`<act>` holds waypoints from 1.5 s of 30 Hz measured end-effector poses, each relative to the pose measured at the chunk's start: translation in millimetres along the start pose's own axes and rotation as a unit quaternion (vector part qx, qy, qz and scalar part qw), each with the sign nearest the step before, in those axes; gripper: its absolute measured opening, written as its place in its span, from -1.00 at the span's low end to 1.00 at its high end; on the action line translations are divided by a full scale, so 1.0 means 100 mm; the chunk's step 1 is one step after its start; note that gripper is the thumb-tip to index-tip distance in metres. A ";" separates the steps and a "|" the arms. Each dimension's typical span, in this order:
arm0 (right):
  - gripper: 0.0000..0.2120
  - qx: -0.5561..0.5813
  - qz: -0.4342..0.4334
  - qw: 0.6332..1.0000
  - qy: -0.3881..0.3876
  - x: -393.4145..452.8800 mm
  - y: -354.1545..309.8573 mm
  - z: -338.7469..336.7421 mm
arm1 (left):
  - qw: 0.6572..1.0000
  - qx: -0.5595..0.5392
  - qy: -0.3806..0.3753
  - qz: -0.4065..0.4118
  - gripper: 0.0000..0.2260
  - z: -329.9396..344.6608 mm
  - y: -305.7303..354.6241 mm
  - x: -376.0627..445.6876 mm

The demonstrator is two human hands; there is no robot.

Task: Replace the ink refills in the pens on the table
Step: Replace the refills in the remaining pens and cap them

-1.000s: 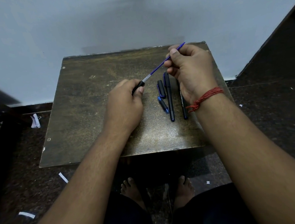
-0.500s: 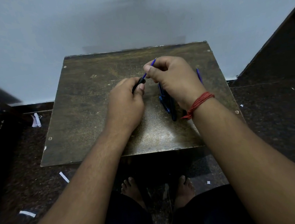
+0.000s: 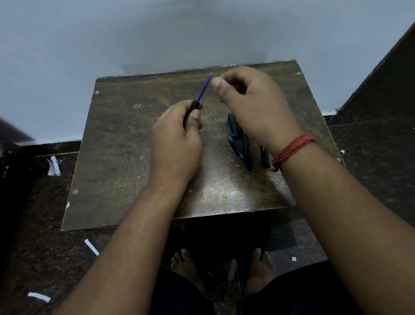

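Worn, scuffed wooden table [image 3: 131, 164]; glossy plastic pens [image 3: 246, 151].

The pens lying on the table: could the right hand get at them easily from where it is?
Probably yes. The pens lie uncovered on the table, directly beneath the right hand, with nothing in between. Whether its fingers are pinching the blue refill is unclear.

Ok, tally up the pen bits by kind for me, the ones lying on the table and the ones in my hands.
Barrel, in the left hand: 1
Blue refill, sticking out of the barrel: 1
Long black pens on the table, one partly behind the right wrist: 2
Short blue-and-black pieces on the table: 2
Total: 6
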State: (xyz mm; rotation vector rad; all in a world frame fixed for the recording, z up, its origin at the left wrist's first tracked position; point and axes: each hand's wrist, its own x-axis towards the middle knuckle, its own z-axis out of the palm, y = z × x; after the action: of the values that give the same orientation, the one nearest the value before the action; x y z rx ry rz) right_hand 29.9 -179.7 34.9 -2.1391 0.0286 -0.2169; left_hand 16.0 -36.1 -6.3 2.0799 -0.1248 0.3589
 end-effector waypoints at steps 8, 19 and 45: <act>-0.90 0.065 0.017 0.998 0.006 0.02 0.02 0.05 | 0.999 0.035 -0.026 0.031 -0.82 0.02 0.01 -0.01; -0.70 -0.380 0.007 0.912 -0.154 -0.02 0.02 -0.12 | 0.998 -0.042 0.009 -0.055 -0.96 0.00 -0.04 0.01; -0.90 -0.386 -0.018 0.903 -0.186 -0.20 -0.15 0.11 | 0.995 -0.047 -0.004 -0.090 -0.91 0.00 -0.03 0.02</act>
State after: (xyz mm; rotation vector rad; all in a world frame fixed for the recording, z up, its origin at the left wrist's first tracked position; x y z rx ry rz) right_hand 11.4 -160.5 38.7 -2.9413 -0.1770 0.2344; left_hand 19.1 -34.7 -8.2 1.9822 0.0399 0.2313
